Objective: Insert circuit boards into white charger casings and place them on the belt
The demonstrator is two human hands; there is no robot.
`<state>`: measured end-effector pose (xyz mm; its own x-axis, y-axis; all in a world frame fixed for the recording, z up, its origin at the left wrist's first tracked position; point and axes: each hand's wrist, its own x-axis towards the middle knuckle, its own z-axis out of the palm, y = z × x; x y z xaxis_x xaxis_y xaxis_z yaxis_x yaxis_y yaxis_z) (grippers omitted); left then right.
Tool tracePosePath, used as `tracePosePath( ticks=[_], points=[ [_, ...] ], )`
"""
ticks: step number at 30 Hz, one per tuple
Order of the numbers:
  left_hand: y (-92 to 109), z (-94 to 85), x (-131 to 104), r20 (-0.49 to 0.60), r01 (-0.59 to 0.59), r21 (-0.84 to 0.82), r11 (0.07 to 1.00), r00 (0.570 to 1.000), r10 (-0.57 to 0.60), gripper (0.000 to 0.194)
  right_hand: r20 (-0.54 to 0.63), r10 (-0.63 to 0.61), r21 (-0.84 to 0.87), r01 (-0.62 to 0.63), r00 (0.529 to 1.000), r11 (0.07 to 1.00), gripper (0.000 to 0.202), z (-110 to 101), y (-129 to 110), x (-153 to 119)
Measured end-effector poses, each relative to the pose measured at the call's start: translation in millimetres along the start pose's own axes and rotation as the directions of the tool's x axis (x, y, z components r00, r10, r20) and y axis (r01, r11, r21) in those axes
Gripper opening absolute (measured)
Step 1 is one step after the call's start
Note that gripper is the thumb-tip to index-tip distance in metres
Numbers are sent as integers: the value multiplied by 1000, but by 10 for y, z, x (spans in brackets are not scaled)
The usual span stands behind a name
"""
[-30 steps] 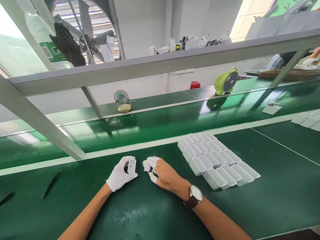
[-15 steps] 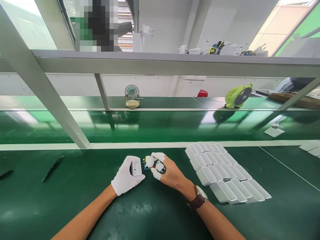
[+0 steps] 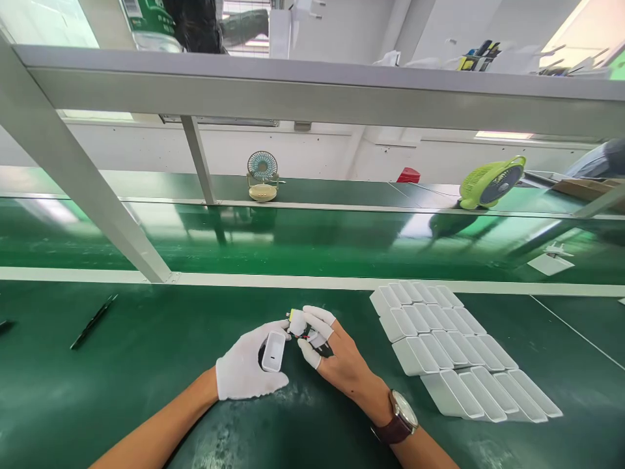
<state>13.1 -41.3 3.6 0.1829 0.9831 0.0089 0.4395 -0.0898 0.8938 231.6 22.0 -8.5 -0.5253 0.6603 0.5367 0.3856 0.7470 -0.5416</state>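
My left hand (image 3: 250,366), in a white glove, is closed around a small white plastic charger housing (image 3: 274,352) with a slot in its end face. Close beside it, my right hand (image 3: 326,339), with white finger cots on its fingertips, grips a small charger circuit board (image 3: 297,324) carrying white and yellow parts and thin red and black wires. The board's left end is near the left fingertips; whether they touch it I cannot tell. Part of the board is hidden by the right fingers.
Rows of white plastic housings (image 3: 439,326) stand at the right on the green table (image 3: 146,417). A black pen-like tool (image 3: 94,322) lies at the left. Beyond a green conveyor belt (image 3: 303,244) are a small fan (image 3: 262,176) and a green fan (image 3: 492,182). A metal shelf beam (image 3: 312,91) crosses above.
The view has tilted and shifted slightly. The circuit board has turned in my right hand and come closer to my left fingertips. My left hand still holds the housing.
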Motion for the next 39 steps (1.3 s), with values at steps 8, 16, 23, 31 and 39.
tracePosePath(
  ticks=[8,16,23,31,39],
  points=[
    [-55,-1,1,-2,-48,-7,999,999,48,54,-4,-115,-115,114,993,987,52,25,27,-13],
    [-241,131,50,-336,-126,197,972,923,187,54,-203,-151,27,160,968,987,51,-57,-161,11],
    [-364,174,71,-354,-248,265,932,874,333,65,-127,-304,26,310,944,951,59,-10,-228,11],
    [-382,221,68,-354,-261,325,909,858,373,71,-68,-306,6,307,950,952,59,12,-220,12],
    [-401,236,75,-346,-262,408,875,842,413,67,23,-180,45,179,983,983,59,33,-203,-16]
  ],
)
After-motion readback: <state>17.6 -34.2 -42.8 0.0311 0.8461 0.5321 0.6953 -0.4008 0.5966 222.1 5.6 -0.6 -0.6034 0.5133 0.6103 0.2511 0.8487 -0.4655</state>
